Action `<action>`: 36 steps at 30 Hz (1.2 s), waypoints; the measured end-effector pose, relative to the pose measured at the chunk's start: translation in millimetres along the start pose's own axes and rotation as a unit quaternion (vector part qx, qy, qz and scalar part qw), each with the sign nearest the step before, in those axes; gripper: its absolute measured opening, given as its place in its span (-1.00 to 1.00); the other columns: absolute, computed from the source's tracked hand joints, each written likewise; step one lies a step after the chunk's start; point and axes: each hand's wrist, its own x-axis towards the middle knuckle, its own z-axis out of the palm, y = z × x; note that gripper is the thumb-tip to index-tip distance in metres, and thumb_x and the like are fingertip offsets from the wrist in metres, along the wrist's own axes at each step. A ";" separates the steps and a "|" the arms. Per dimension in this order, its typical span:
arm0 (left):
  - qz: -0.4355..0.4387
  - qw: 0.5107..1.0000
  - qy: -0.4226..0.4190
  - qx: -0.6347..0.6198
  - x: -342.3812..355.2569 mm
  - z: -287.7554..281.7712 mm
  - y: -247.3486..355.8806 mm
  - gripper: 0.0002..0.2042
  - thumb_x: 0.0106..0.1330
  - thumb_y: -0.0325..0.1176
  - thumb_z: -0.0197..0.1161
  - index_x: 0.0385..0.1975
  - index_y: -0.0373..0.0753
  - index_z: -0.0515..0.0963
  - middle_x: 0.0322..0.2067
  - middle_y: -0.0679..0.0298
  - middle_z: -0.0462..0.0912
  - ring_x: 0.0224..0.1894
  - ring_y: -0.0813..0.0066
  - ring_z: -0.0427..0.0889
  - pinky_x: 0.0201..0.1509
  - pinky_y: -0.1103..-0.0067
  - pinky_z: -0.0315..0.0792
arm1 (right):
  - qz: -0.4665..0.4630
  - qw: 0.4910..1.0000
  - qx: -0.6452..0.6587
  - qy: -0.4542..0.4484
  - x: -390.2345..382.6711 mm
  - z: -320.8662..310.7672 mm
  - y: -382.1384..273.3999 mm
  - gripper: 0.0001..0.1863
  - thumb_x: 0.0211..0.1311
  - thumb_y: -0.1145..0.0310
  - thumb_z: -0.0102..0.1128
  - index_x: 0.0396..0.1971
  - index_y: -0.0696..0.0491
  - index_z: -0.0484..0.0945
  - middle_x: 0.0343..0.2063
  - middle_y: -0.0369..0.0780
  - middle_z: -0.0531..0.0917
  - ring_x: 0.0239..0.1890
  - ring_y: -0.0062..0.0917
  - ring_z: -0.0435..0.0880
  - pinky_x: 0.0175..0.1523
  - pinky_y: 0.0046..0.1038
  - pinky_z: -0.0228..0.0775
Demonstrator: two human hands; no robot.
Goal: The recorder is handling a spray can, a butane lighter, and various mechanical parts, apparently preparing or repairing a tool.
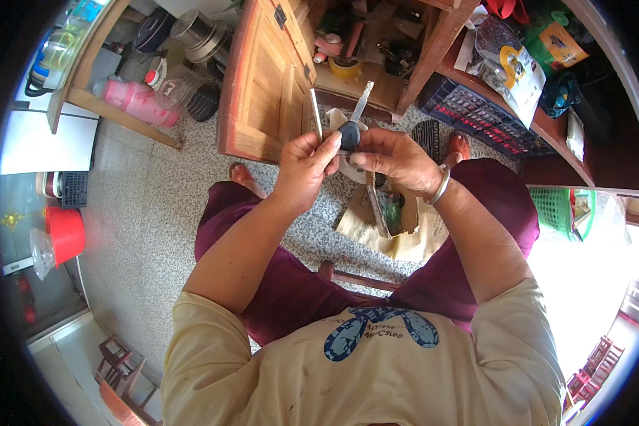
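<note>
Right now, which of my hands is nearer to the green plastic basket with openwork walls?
Your right. The right hand is to the left of the basket, not touching it; the left hand is farther left, also apart from it.

Floor (131, 227): grey, speckled; directly on it, a brown sheet (424, 245) bearing an open carton (411, 215). Cabinet shelf (378, 86): wooden; yellow roll (345, 69) near front edge.
</note>
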 end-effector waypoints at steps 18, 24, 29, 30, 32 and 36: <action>-0.050 0.997 0.038 -0.034 0.3 3.4 4.5 -0.86 0.15 -0.35 0.11 -0.55 -0.27 0.44 -0.64 0.36 0.43 -0.63 0.68 0.33 -0.60 0.73 0.16 | 0.050 0.997 -0.013 0.048 -2.0 -7.6 7.3 -0.75 0.11 0.31 0.03 -0.34 0.22 0.45 -0.48 -0.33 0.54 -0.39 -0.75 0.45 -0.24 -0.67 0.28; -0.042 0.998 0.041 0.034 -1.1 2.0 2.6 -0.80 0.16 -0.27 0.10 -0.58 -0.25 0.44 -0.66 0.37 0.42 -0.66 0.71 0.32 -0.61 0.75 0.15 | -0.027 1.000 -0.013 -0.002 -2.4 -4.6 -4.2 -0.76 0.16 0.30 -0.04 -0.38 0.16 0.50 -0.49 -0.35 0.54 -0.41 -0.74 0.40 -0.25 -0.66 0.24; -0.022 0.997 0.040 0.058 -2.1 7.1 8.4 -0.78 0.11 -0.24 0.17 -0.58 -0.29 0.47 -0.67 0.43 0.40 -0.66 0.78 0.28 -0.64 0.81 0.12 | -0.021 0.995 -0.070 -0.075 3.6 -9.8 3.6 -0.76 0.17 0.36 -0.07 -0.31 0.24 0.45 -0.43 -0.25 0.56 -0.33 -0.67 0.47 -0.14 -0.61 0.26; -0.039 0.995 0.041 0.085 -2.8 11.2 12.1 -0.81 0.11 -0.25 0.17 -0.57 -0.25 0.48 -0.65 0.45 0.42 -0.66 0.79 0.28 -0.63 0.80 0.13 | -0.010 0.992 -0.078 -0.098 3.8 -10.0 4.1 -0.76 0.17 0.37 -0.07 -0.32 0.24 0.45 -0.44 -0.26 0.56 -0.35 -0.68 0.47 -0.16 -0.61 0.26; -0.056 0.991 0.047 0.113 -5.1 10.3 12.5 -0.84 0.11 -0.25 0.16 -0.55 -0.21 0.49 -0.64 0.48 0.44 -0.66 0.79 0.28 -0.61 0.79 0.13 | 0.020 0.991 -0.094 -0.093 3.9 -8.5 5.0 -0.77 0.16 0.34 -0.04 -0.39 0.21 0.47 -0.50 -0.30 0.54 -0.40 -0.71 0.42 -0.21 -0.64 0.25; -0.037 0.989 0.015 0.142 -3.5 6.8 5.0 -0.83 0.12 -0.27 0.15 -0.52 -0.24 0.51 -0.62 0.46 0.48 -0.64 0.80 0.33 -0.59 0.78 0.18 | 0.036 0.992 -0.104 -0.066 8.0 -12.0 22.3 -0.76 0.14 0.28 0.00 -0.47 0.18 0.49 -0.57 -0.35 0.51 -0.45 -0.75 0.38 -0.28 -0.67 0.23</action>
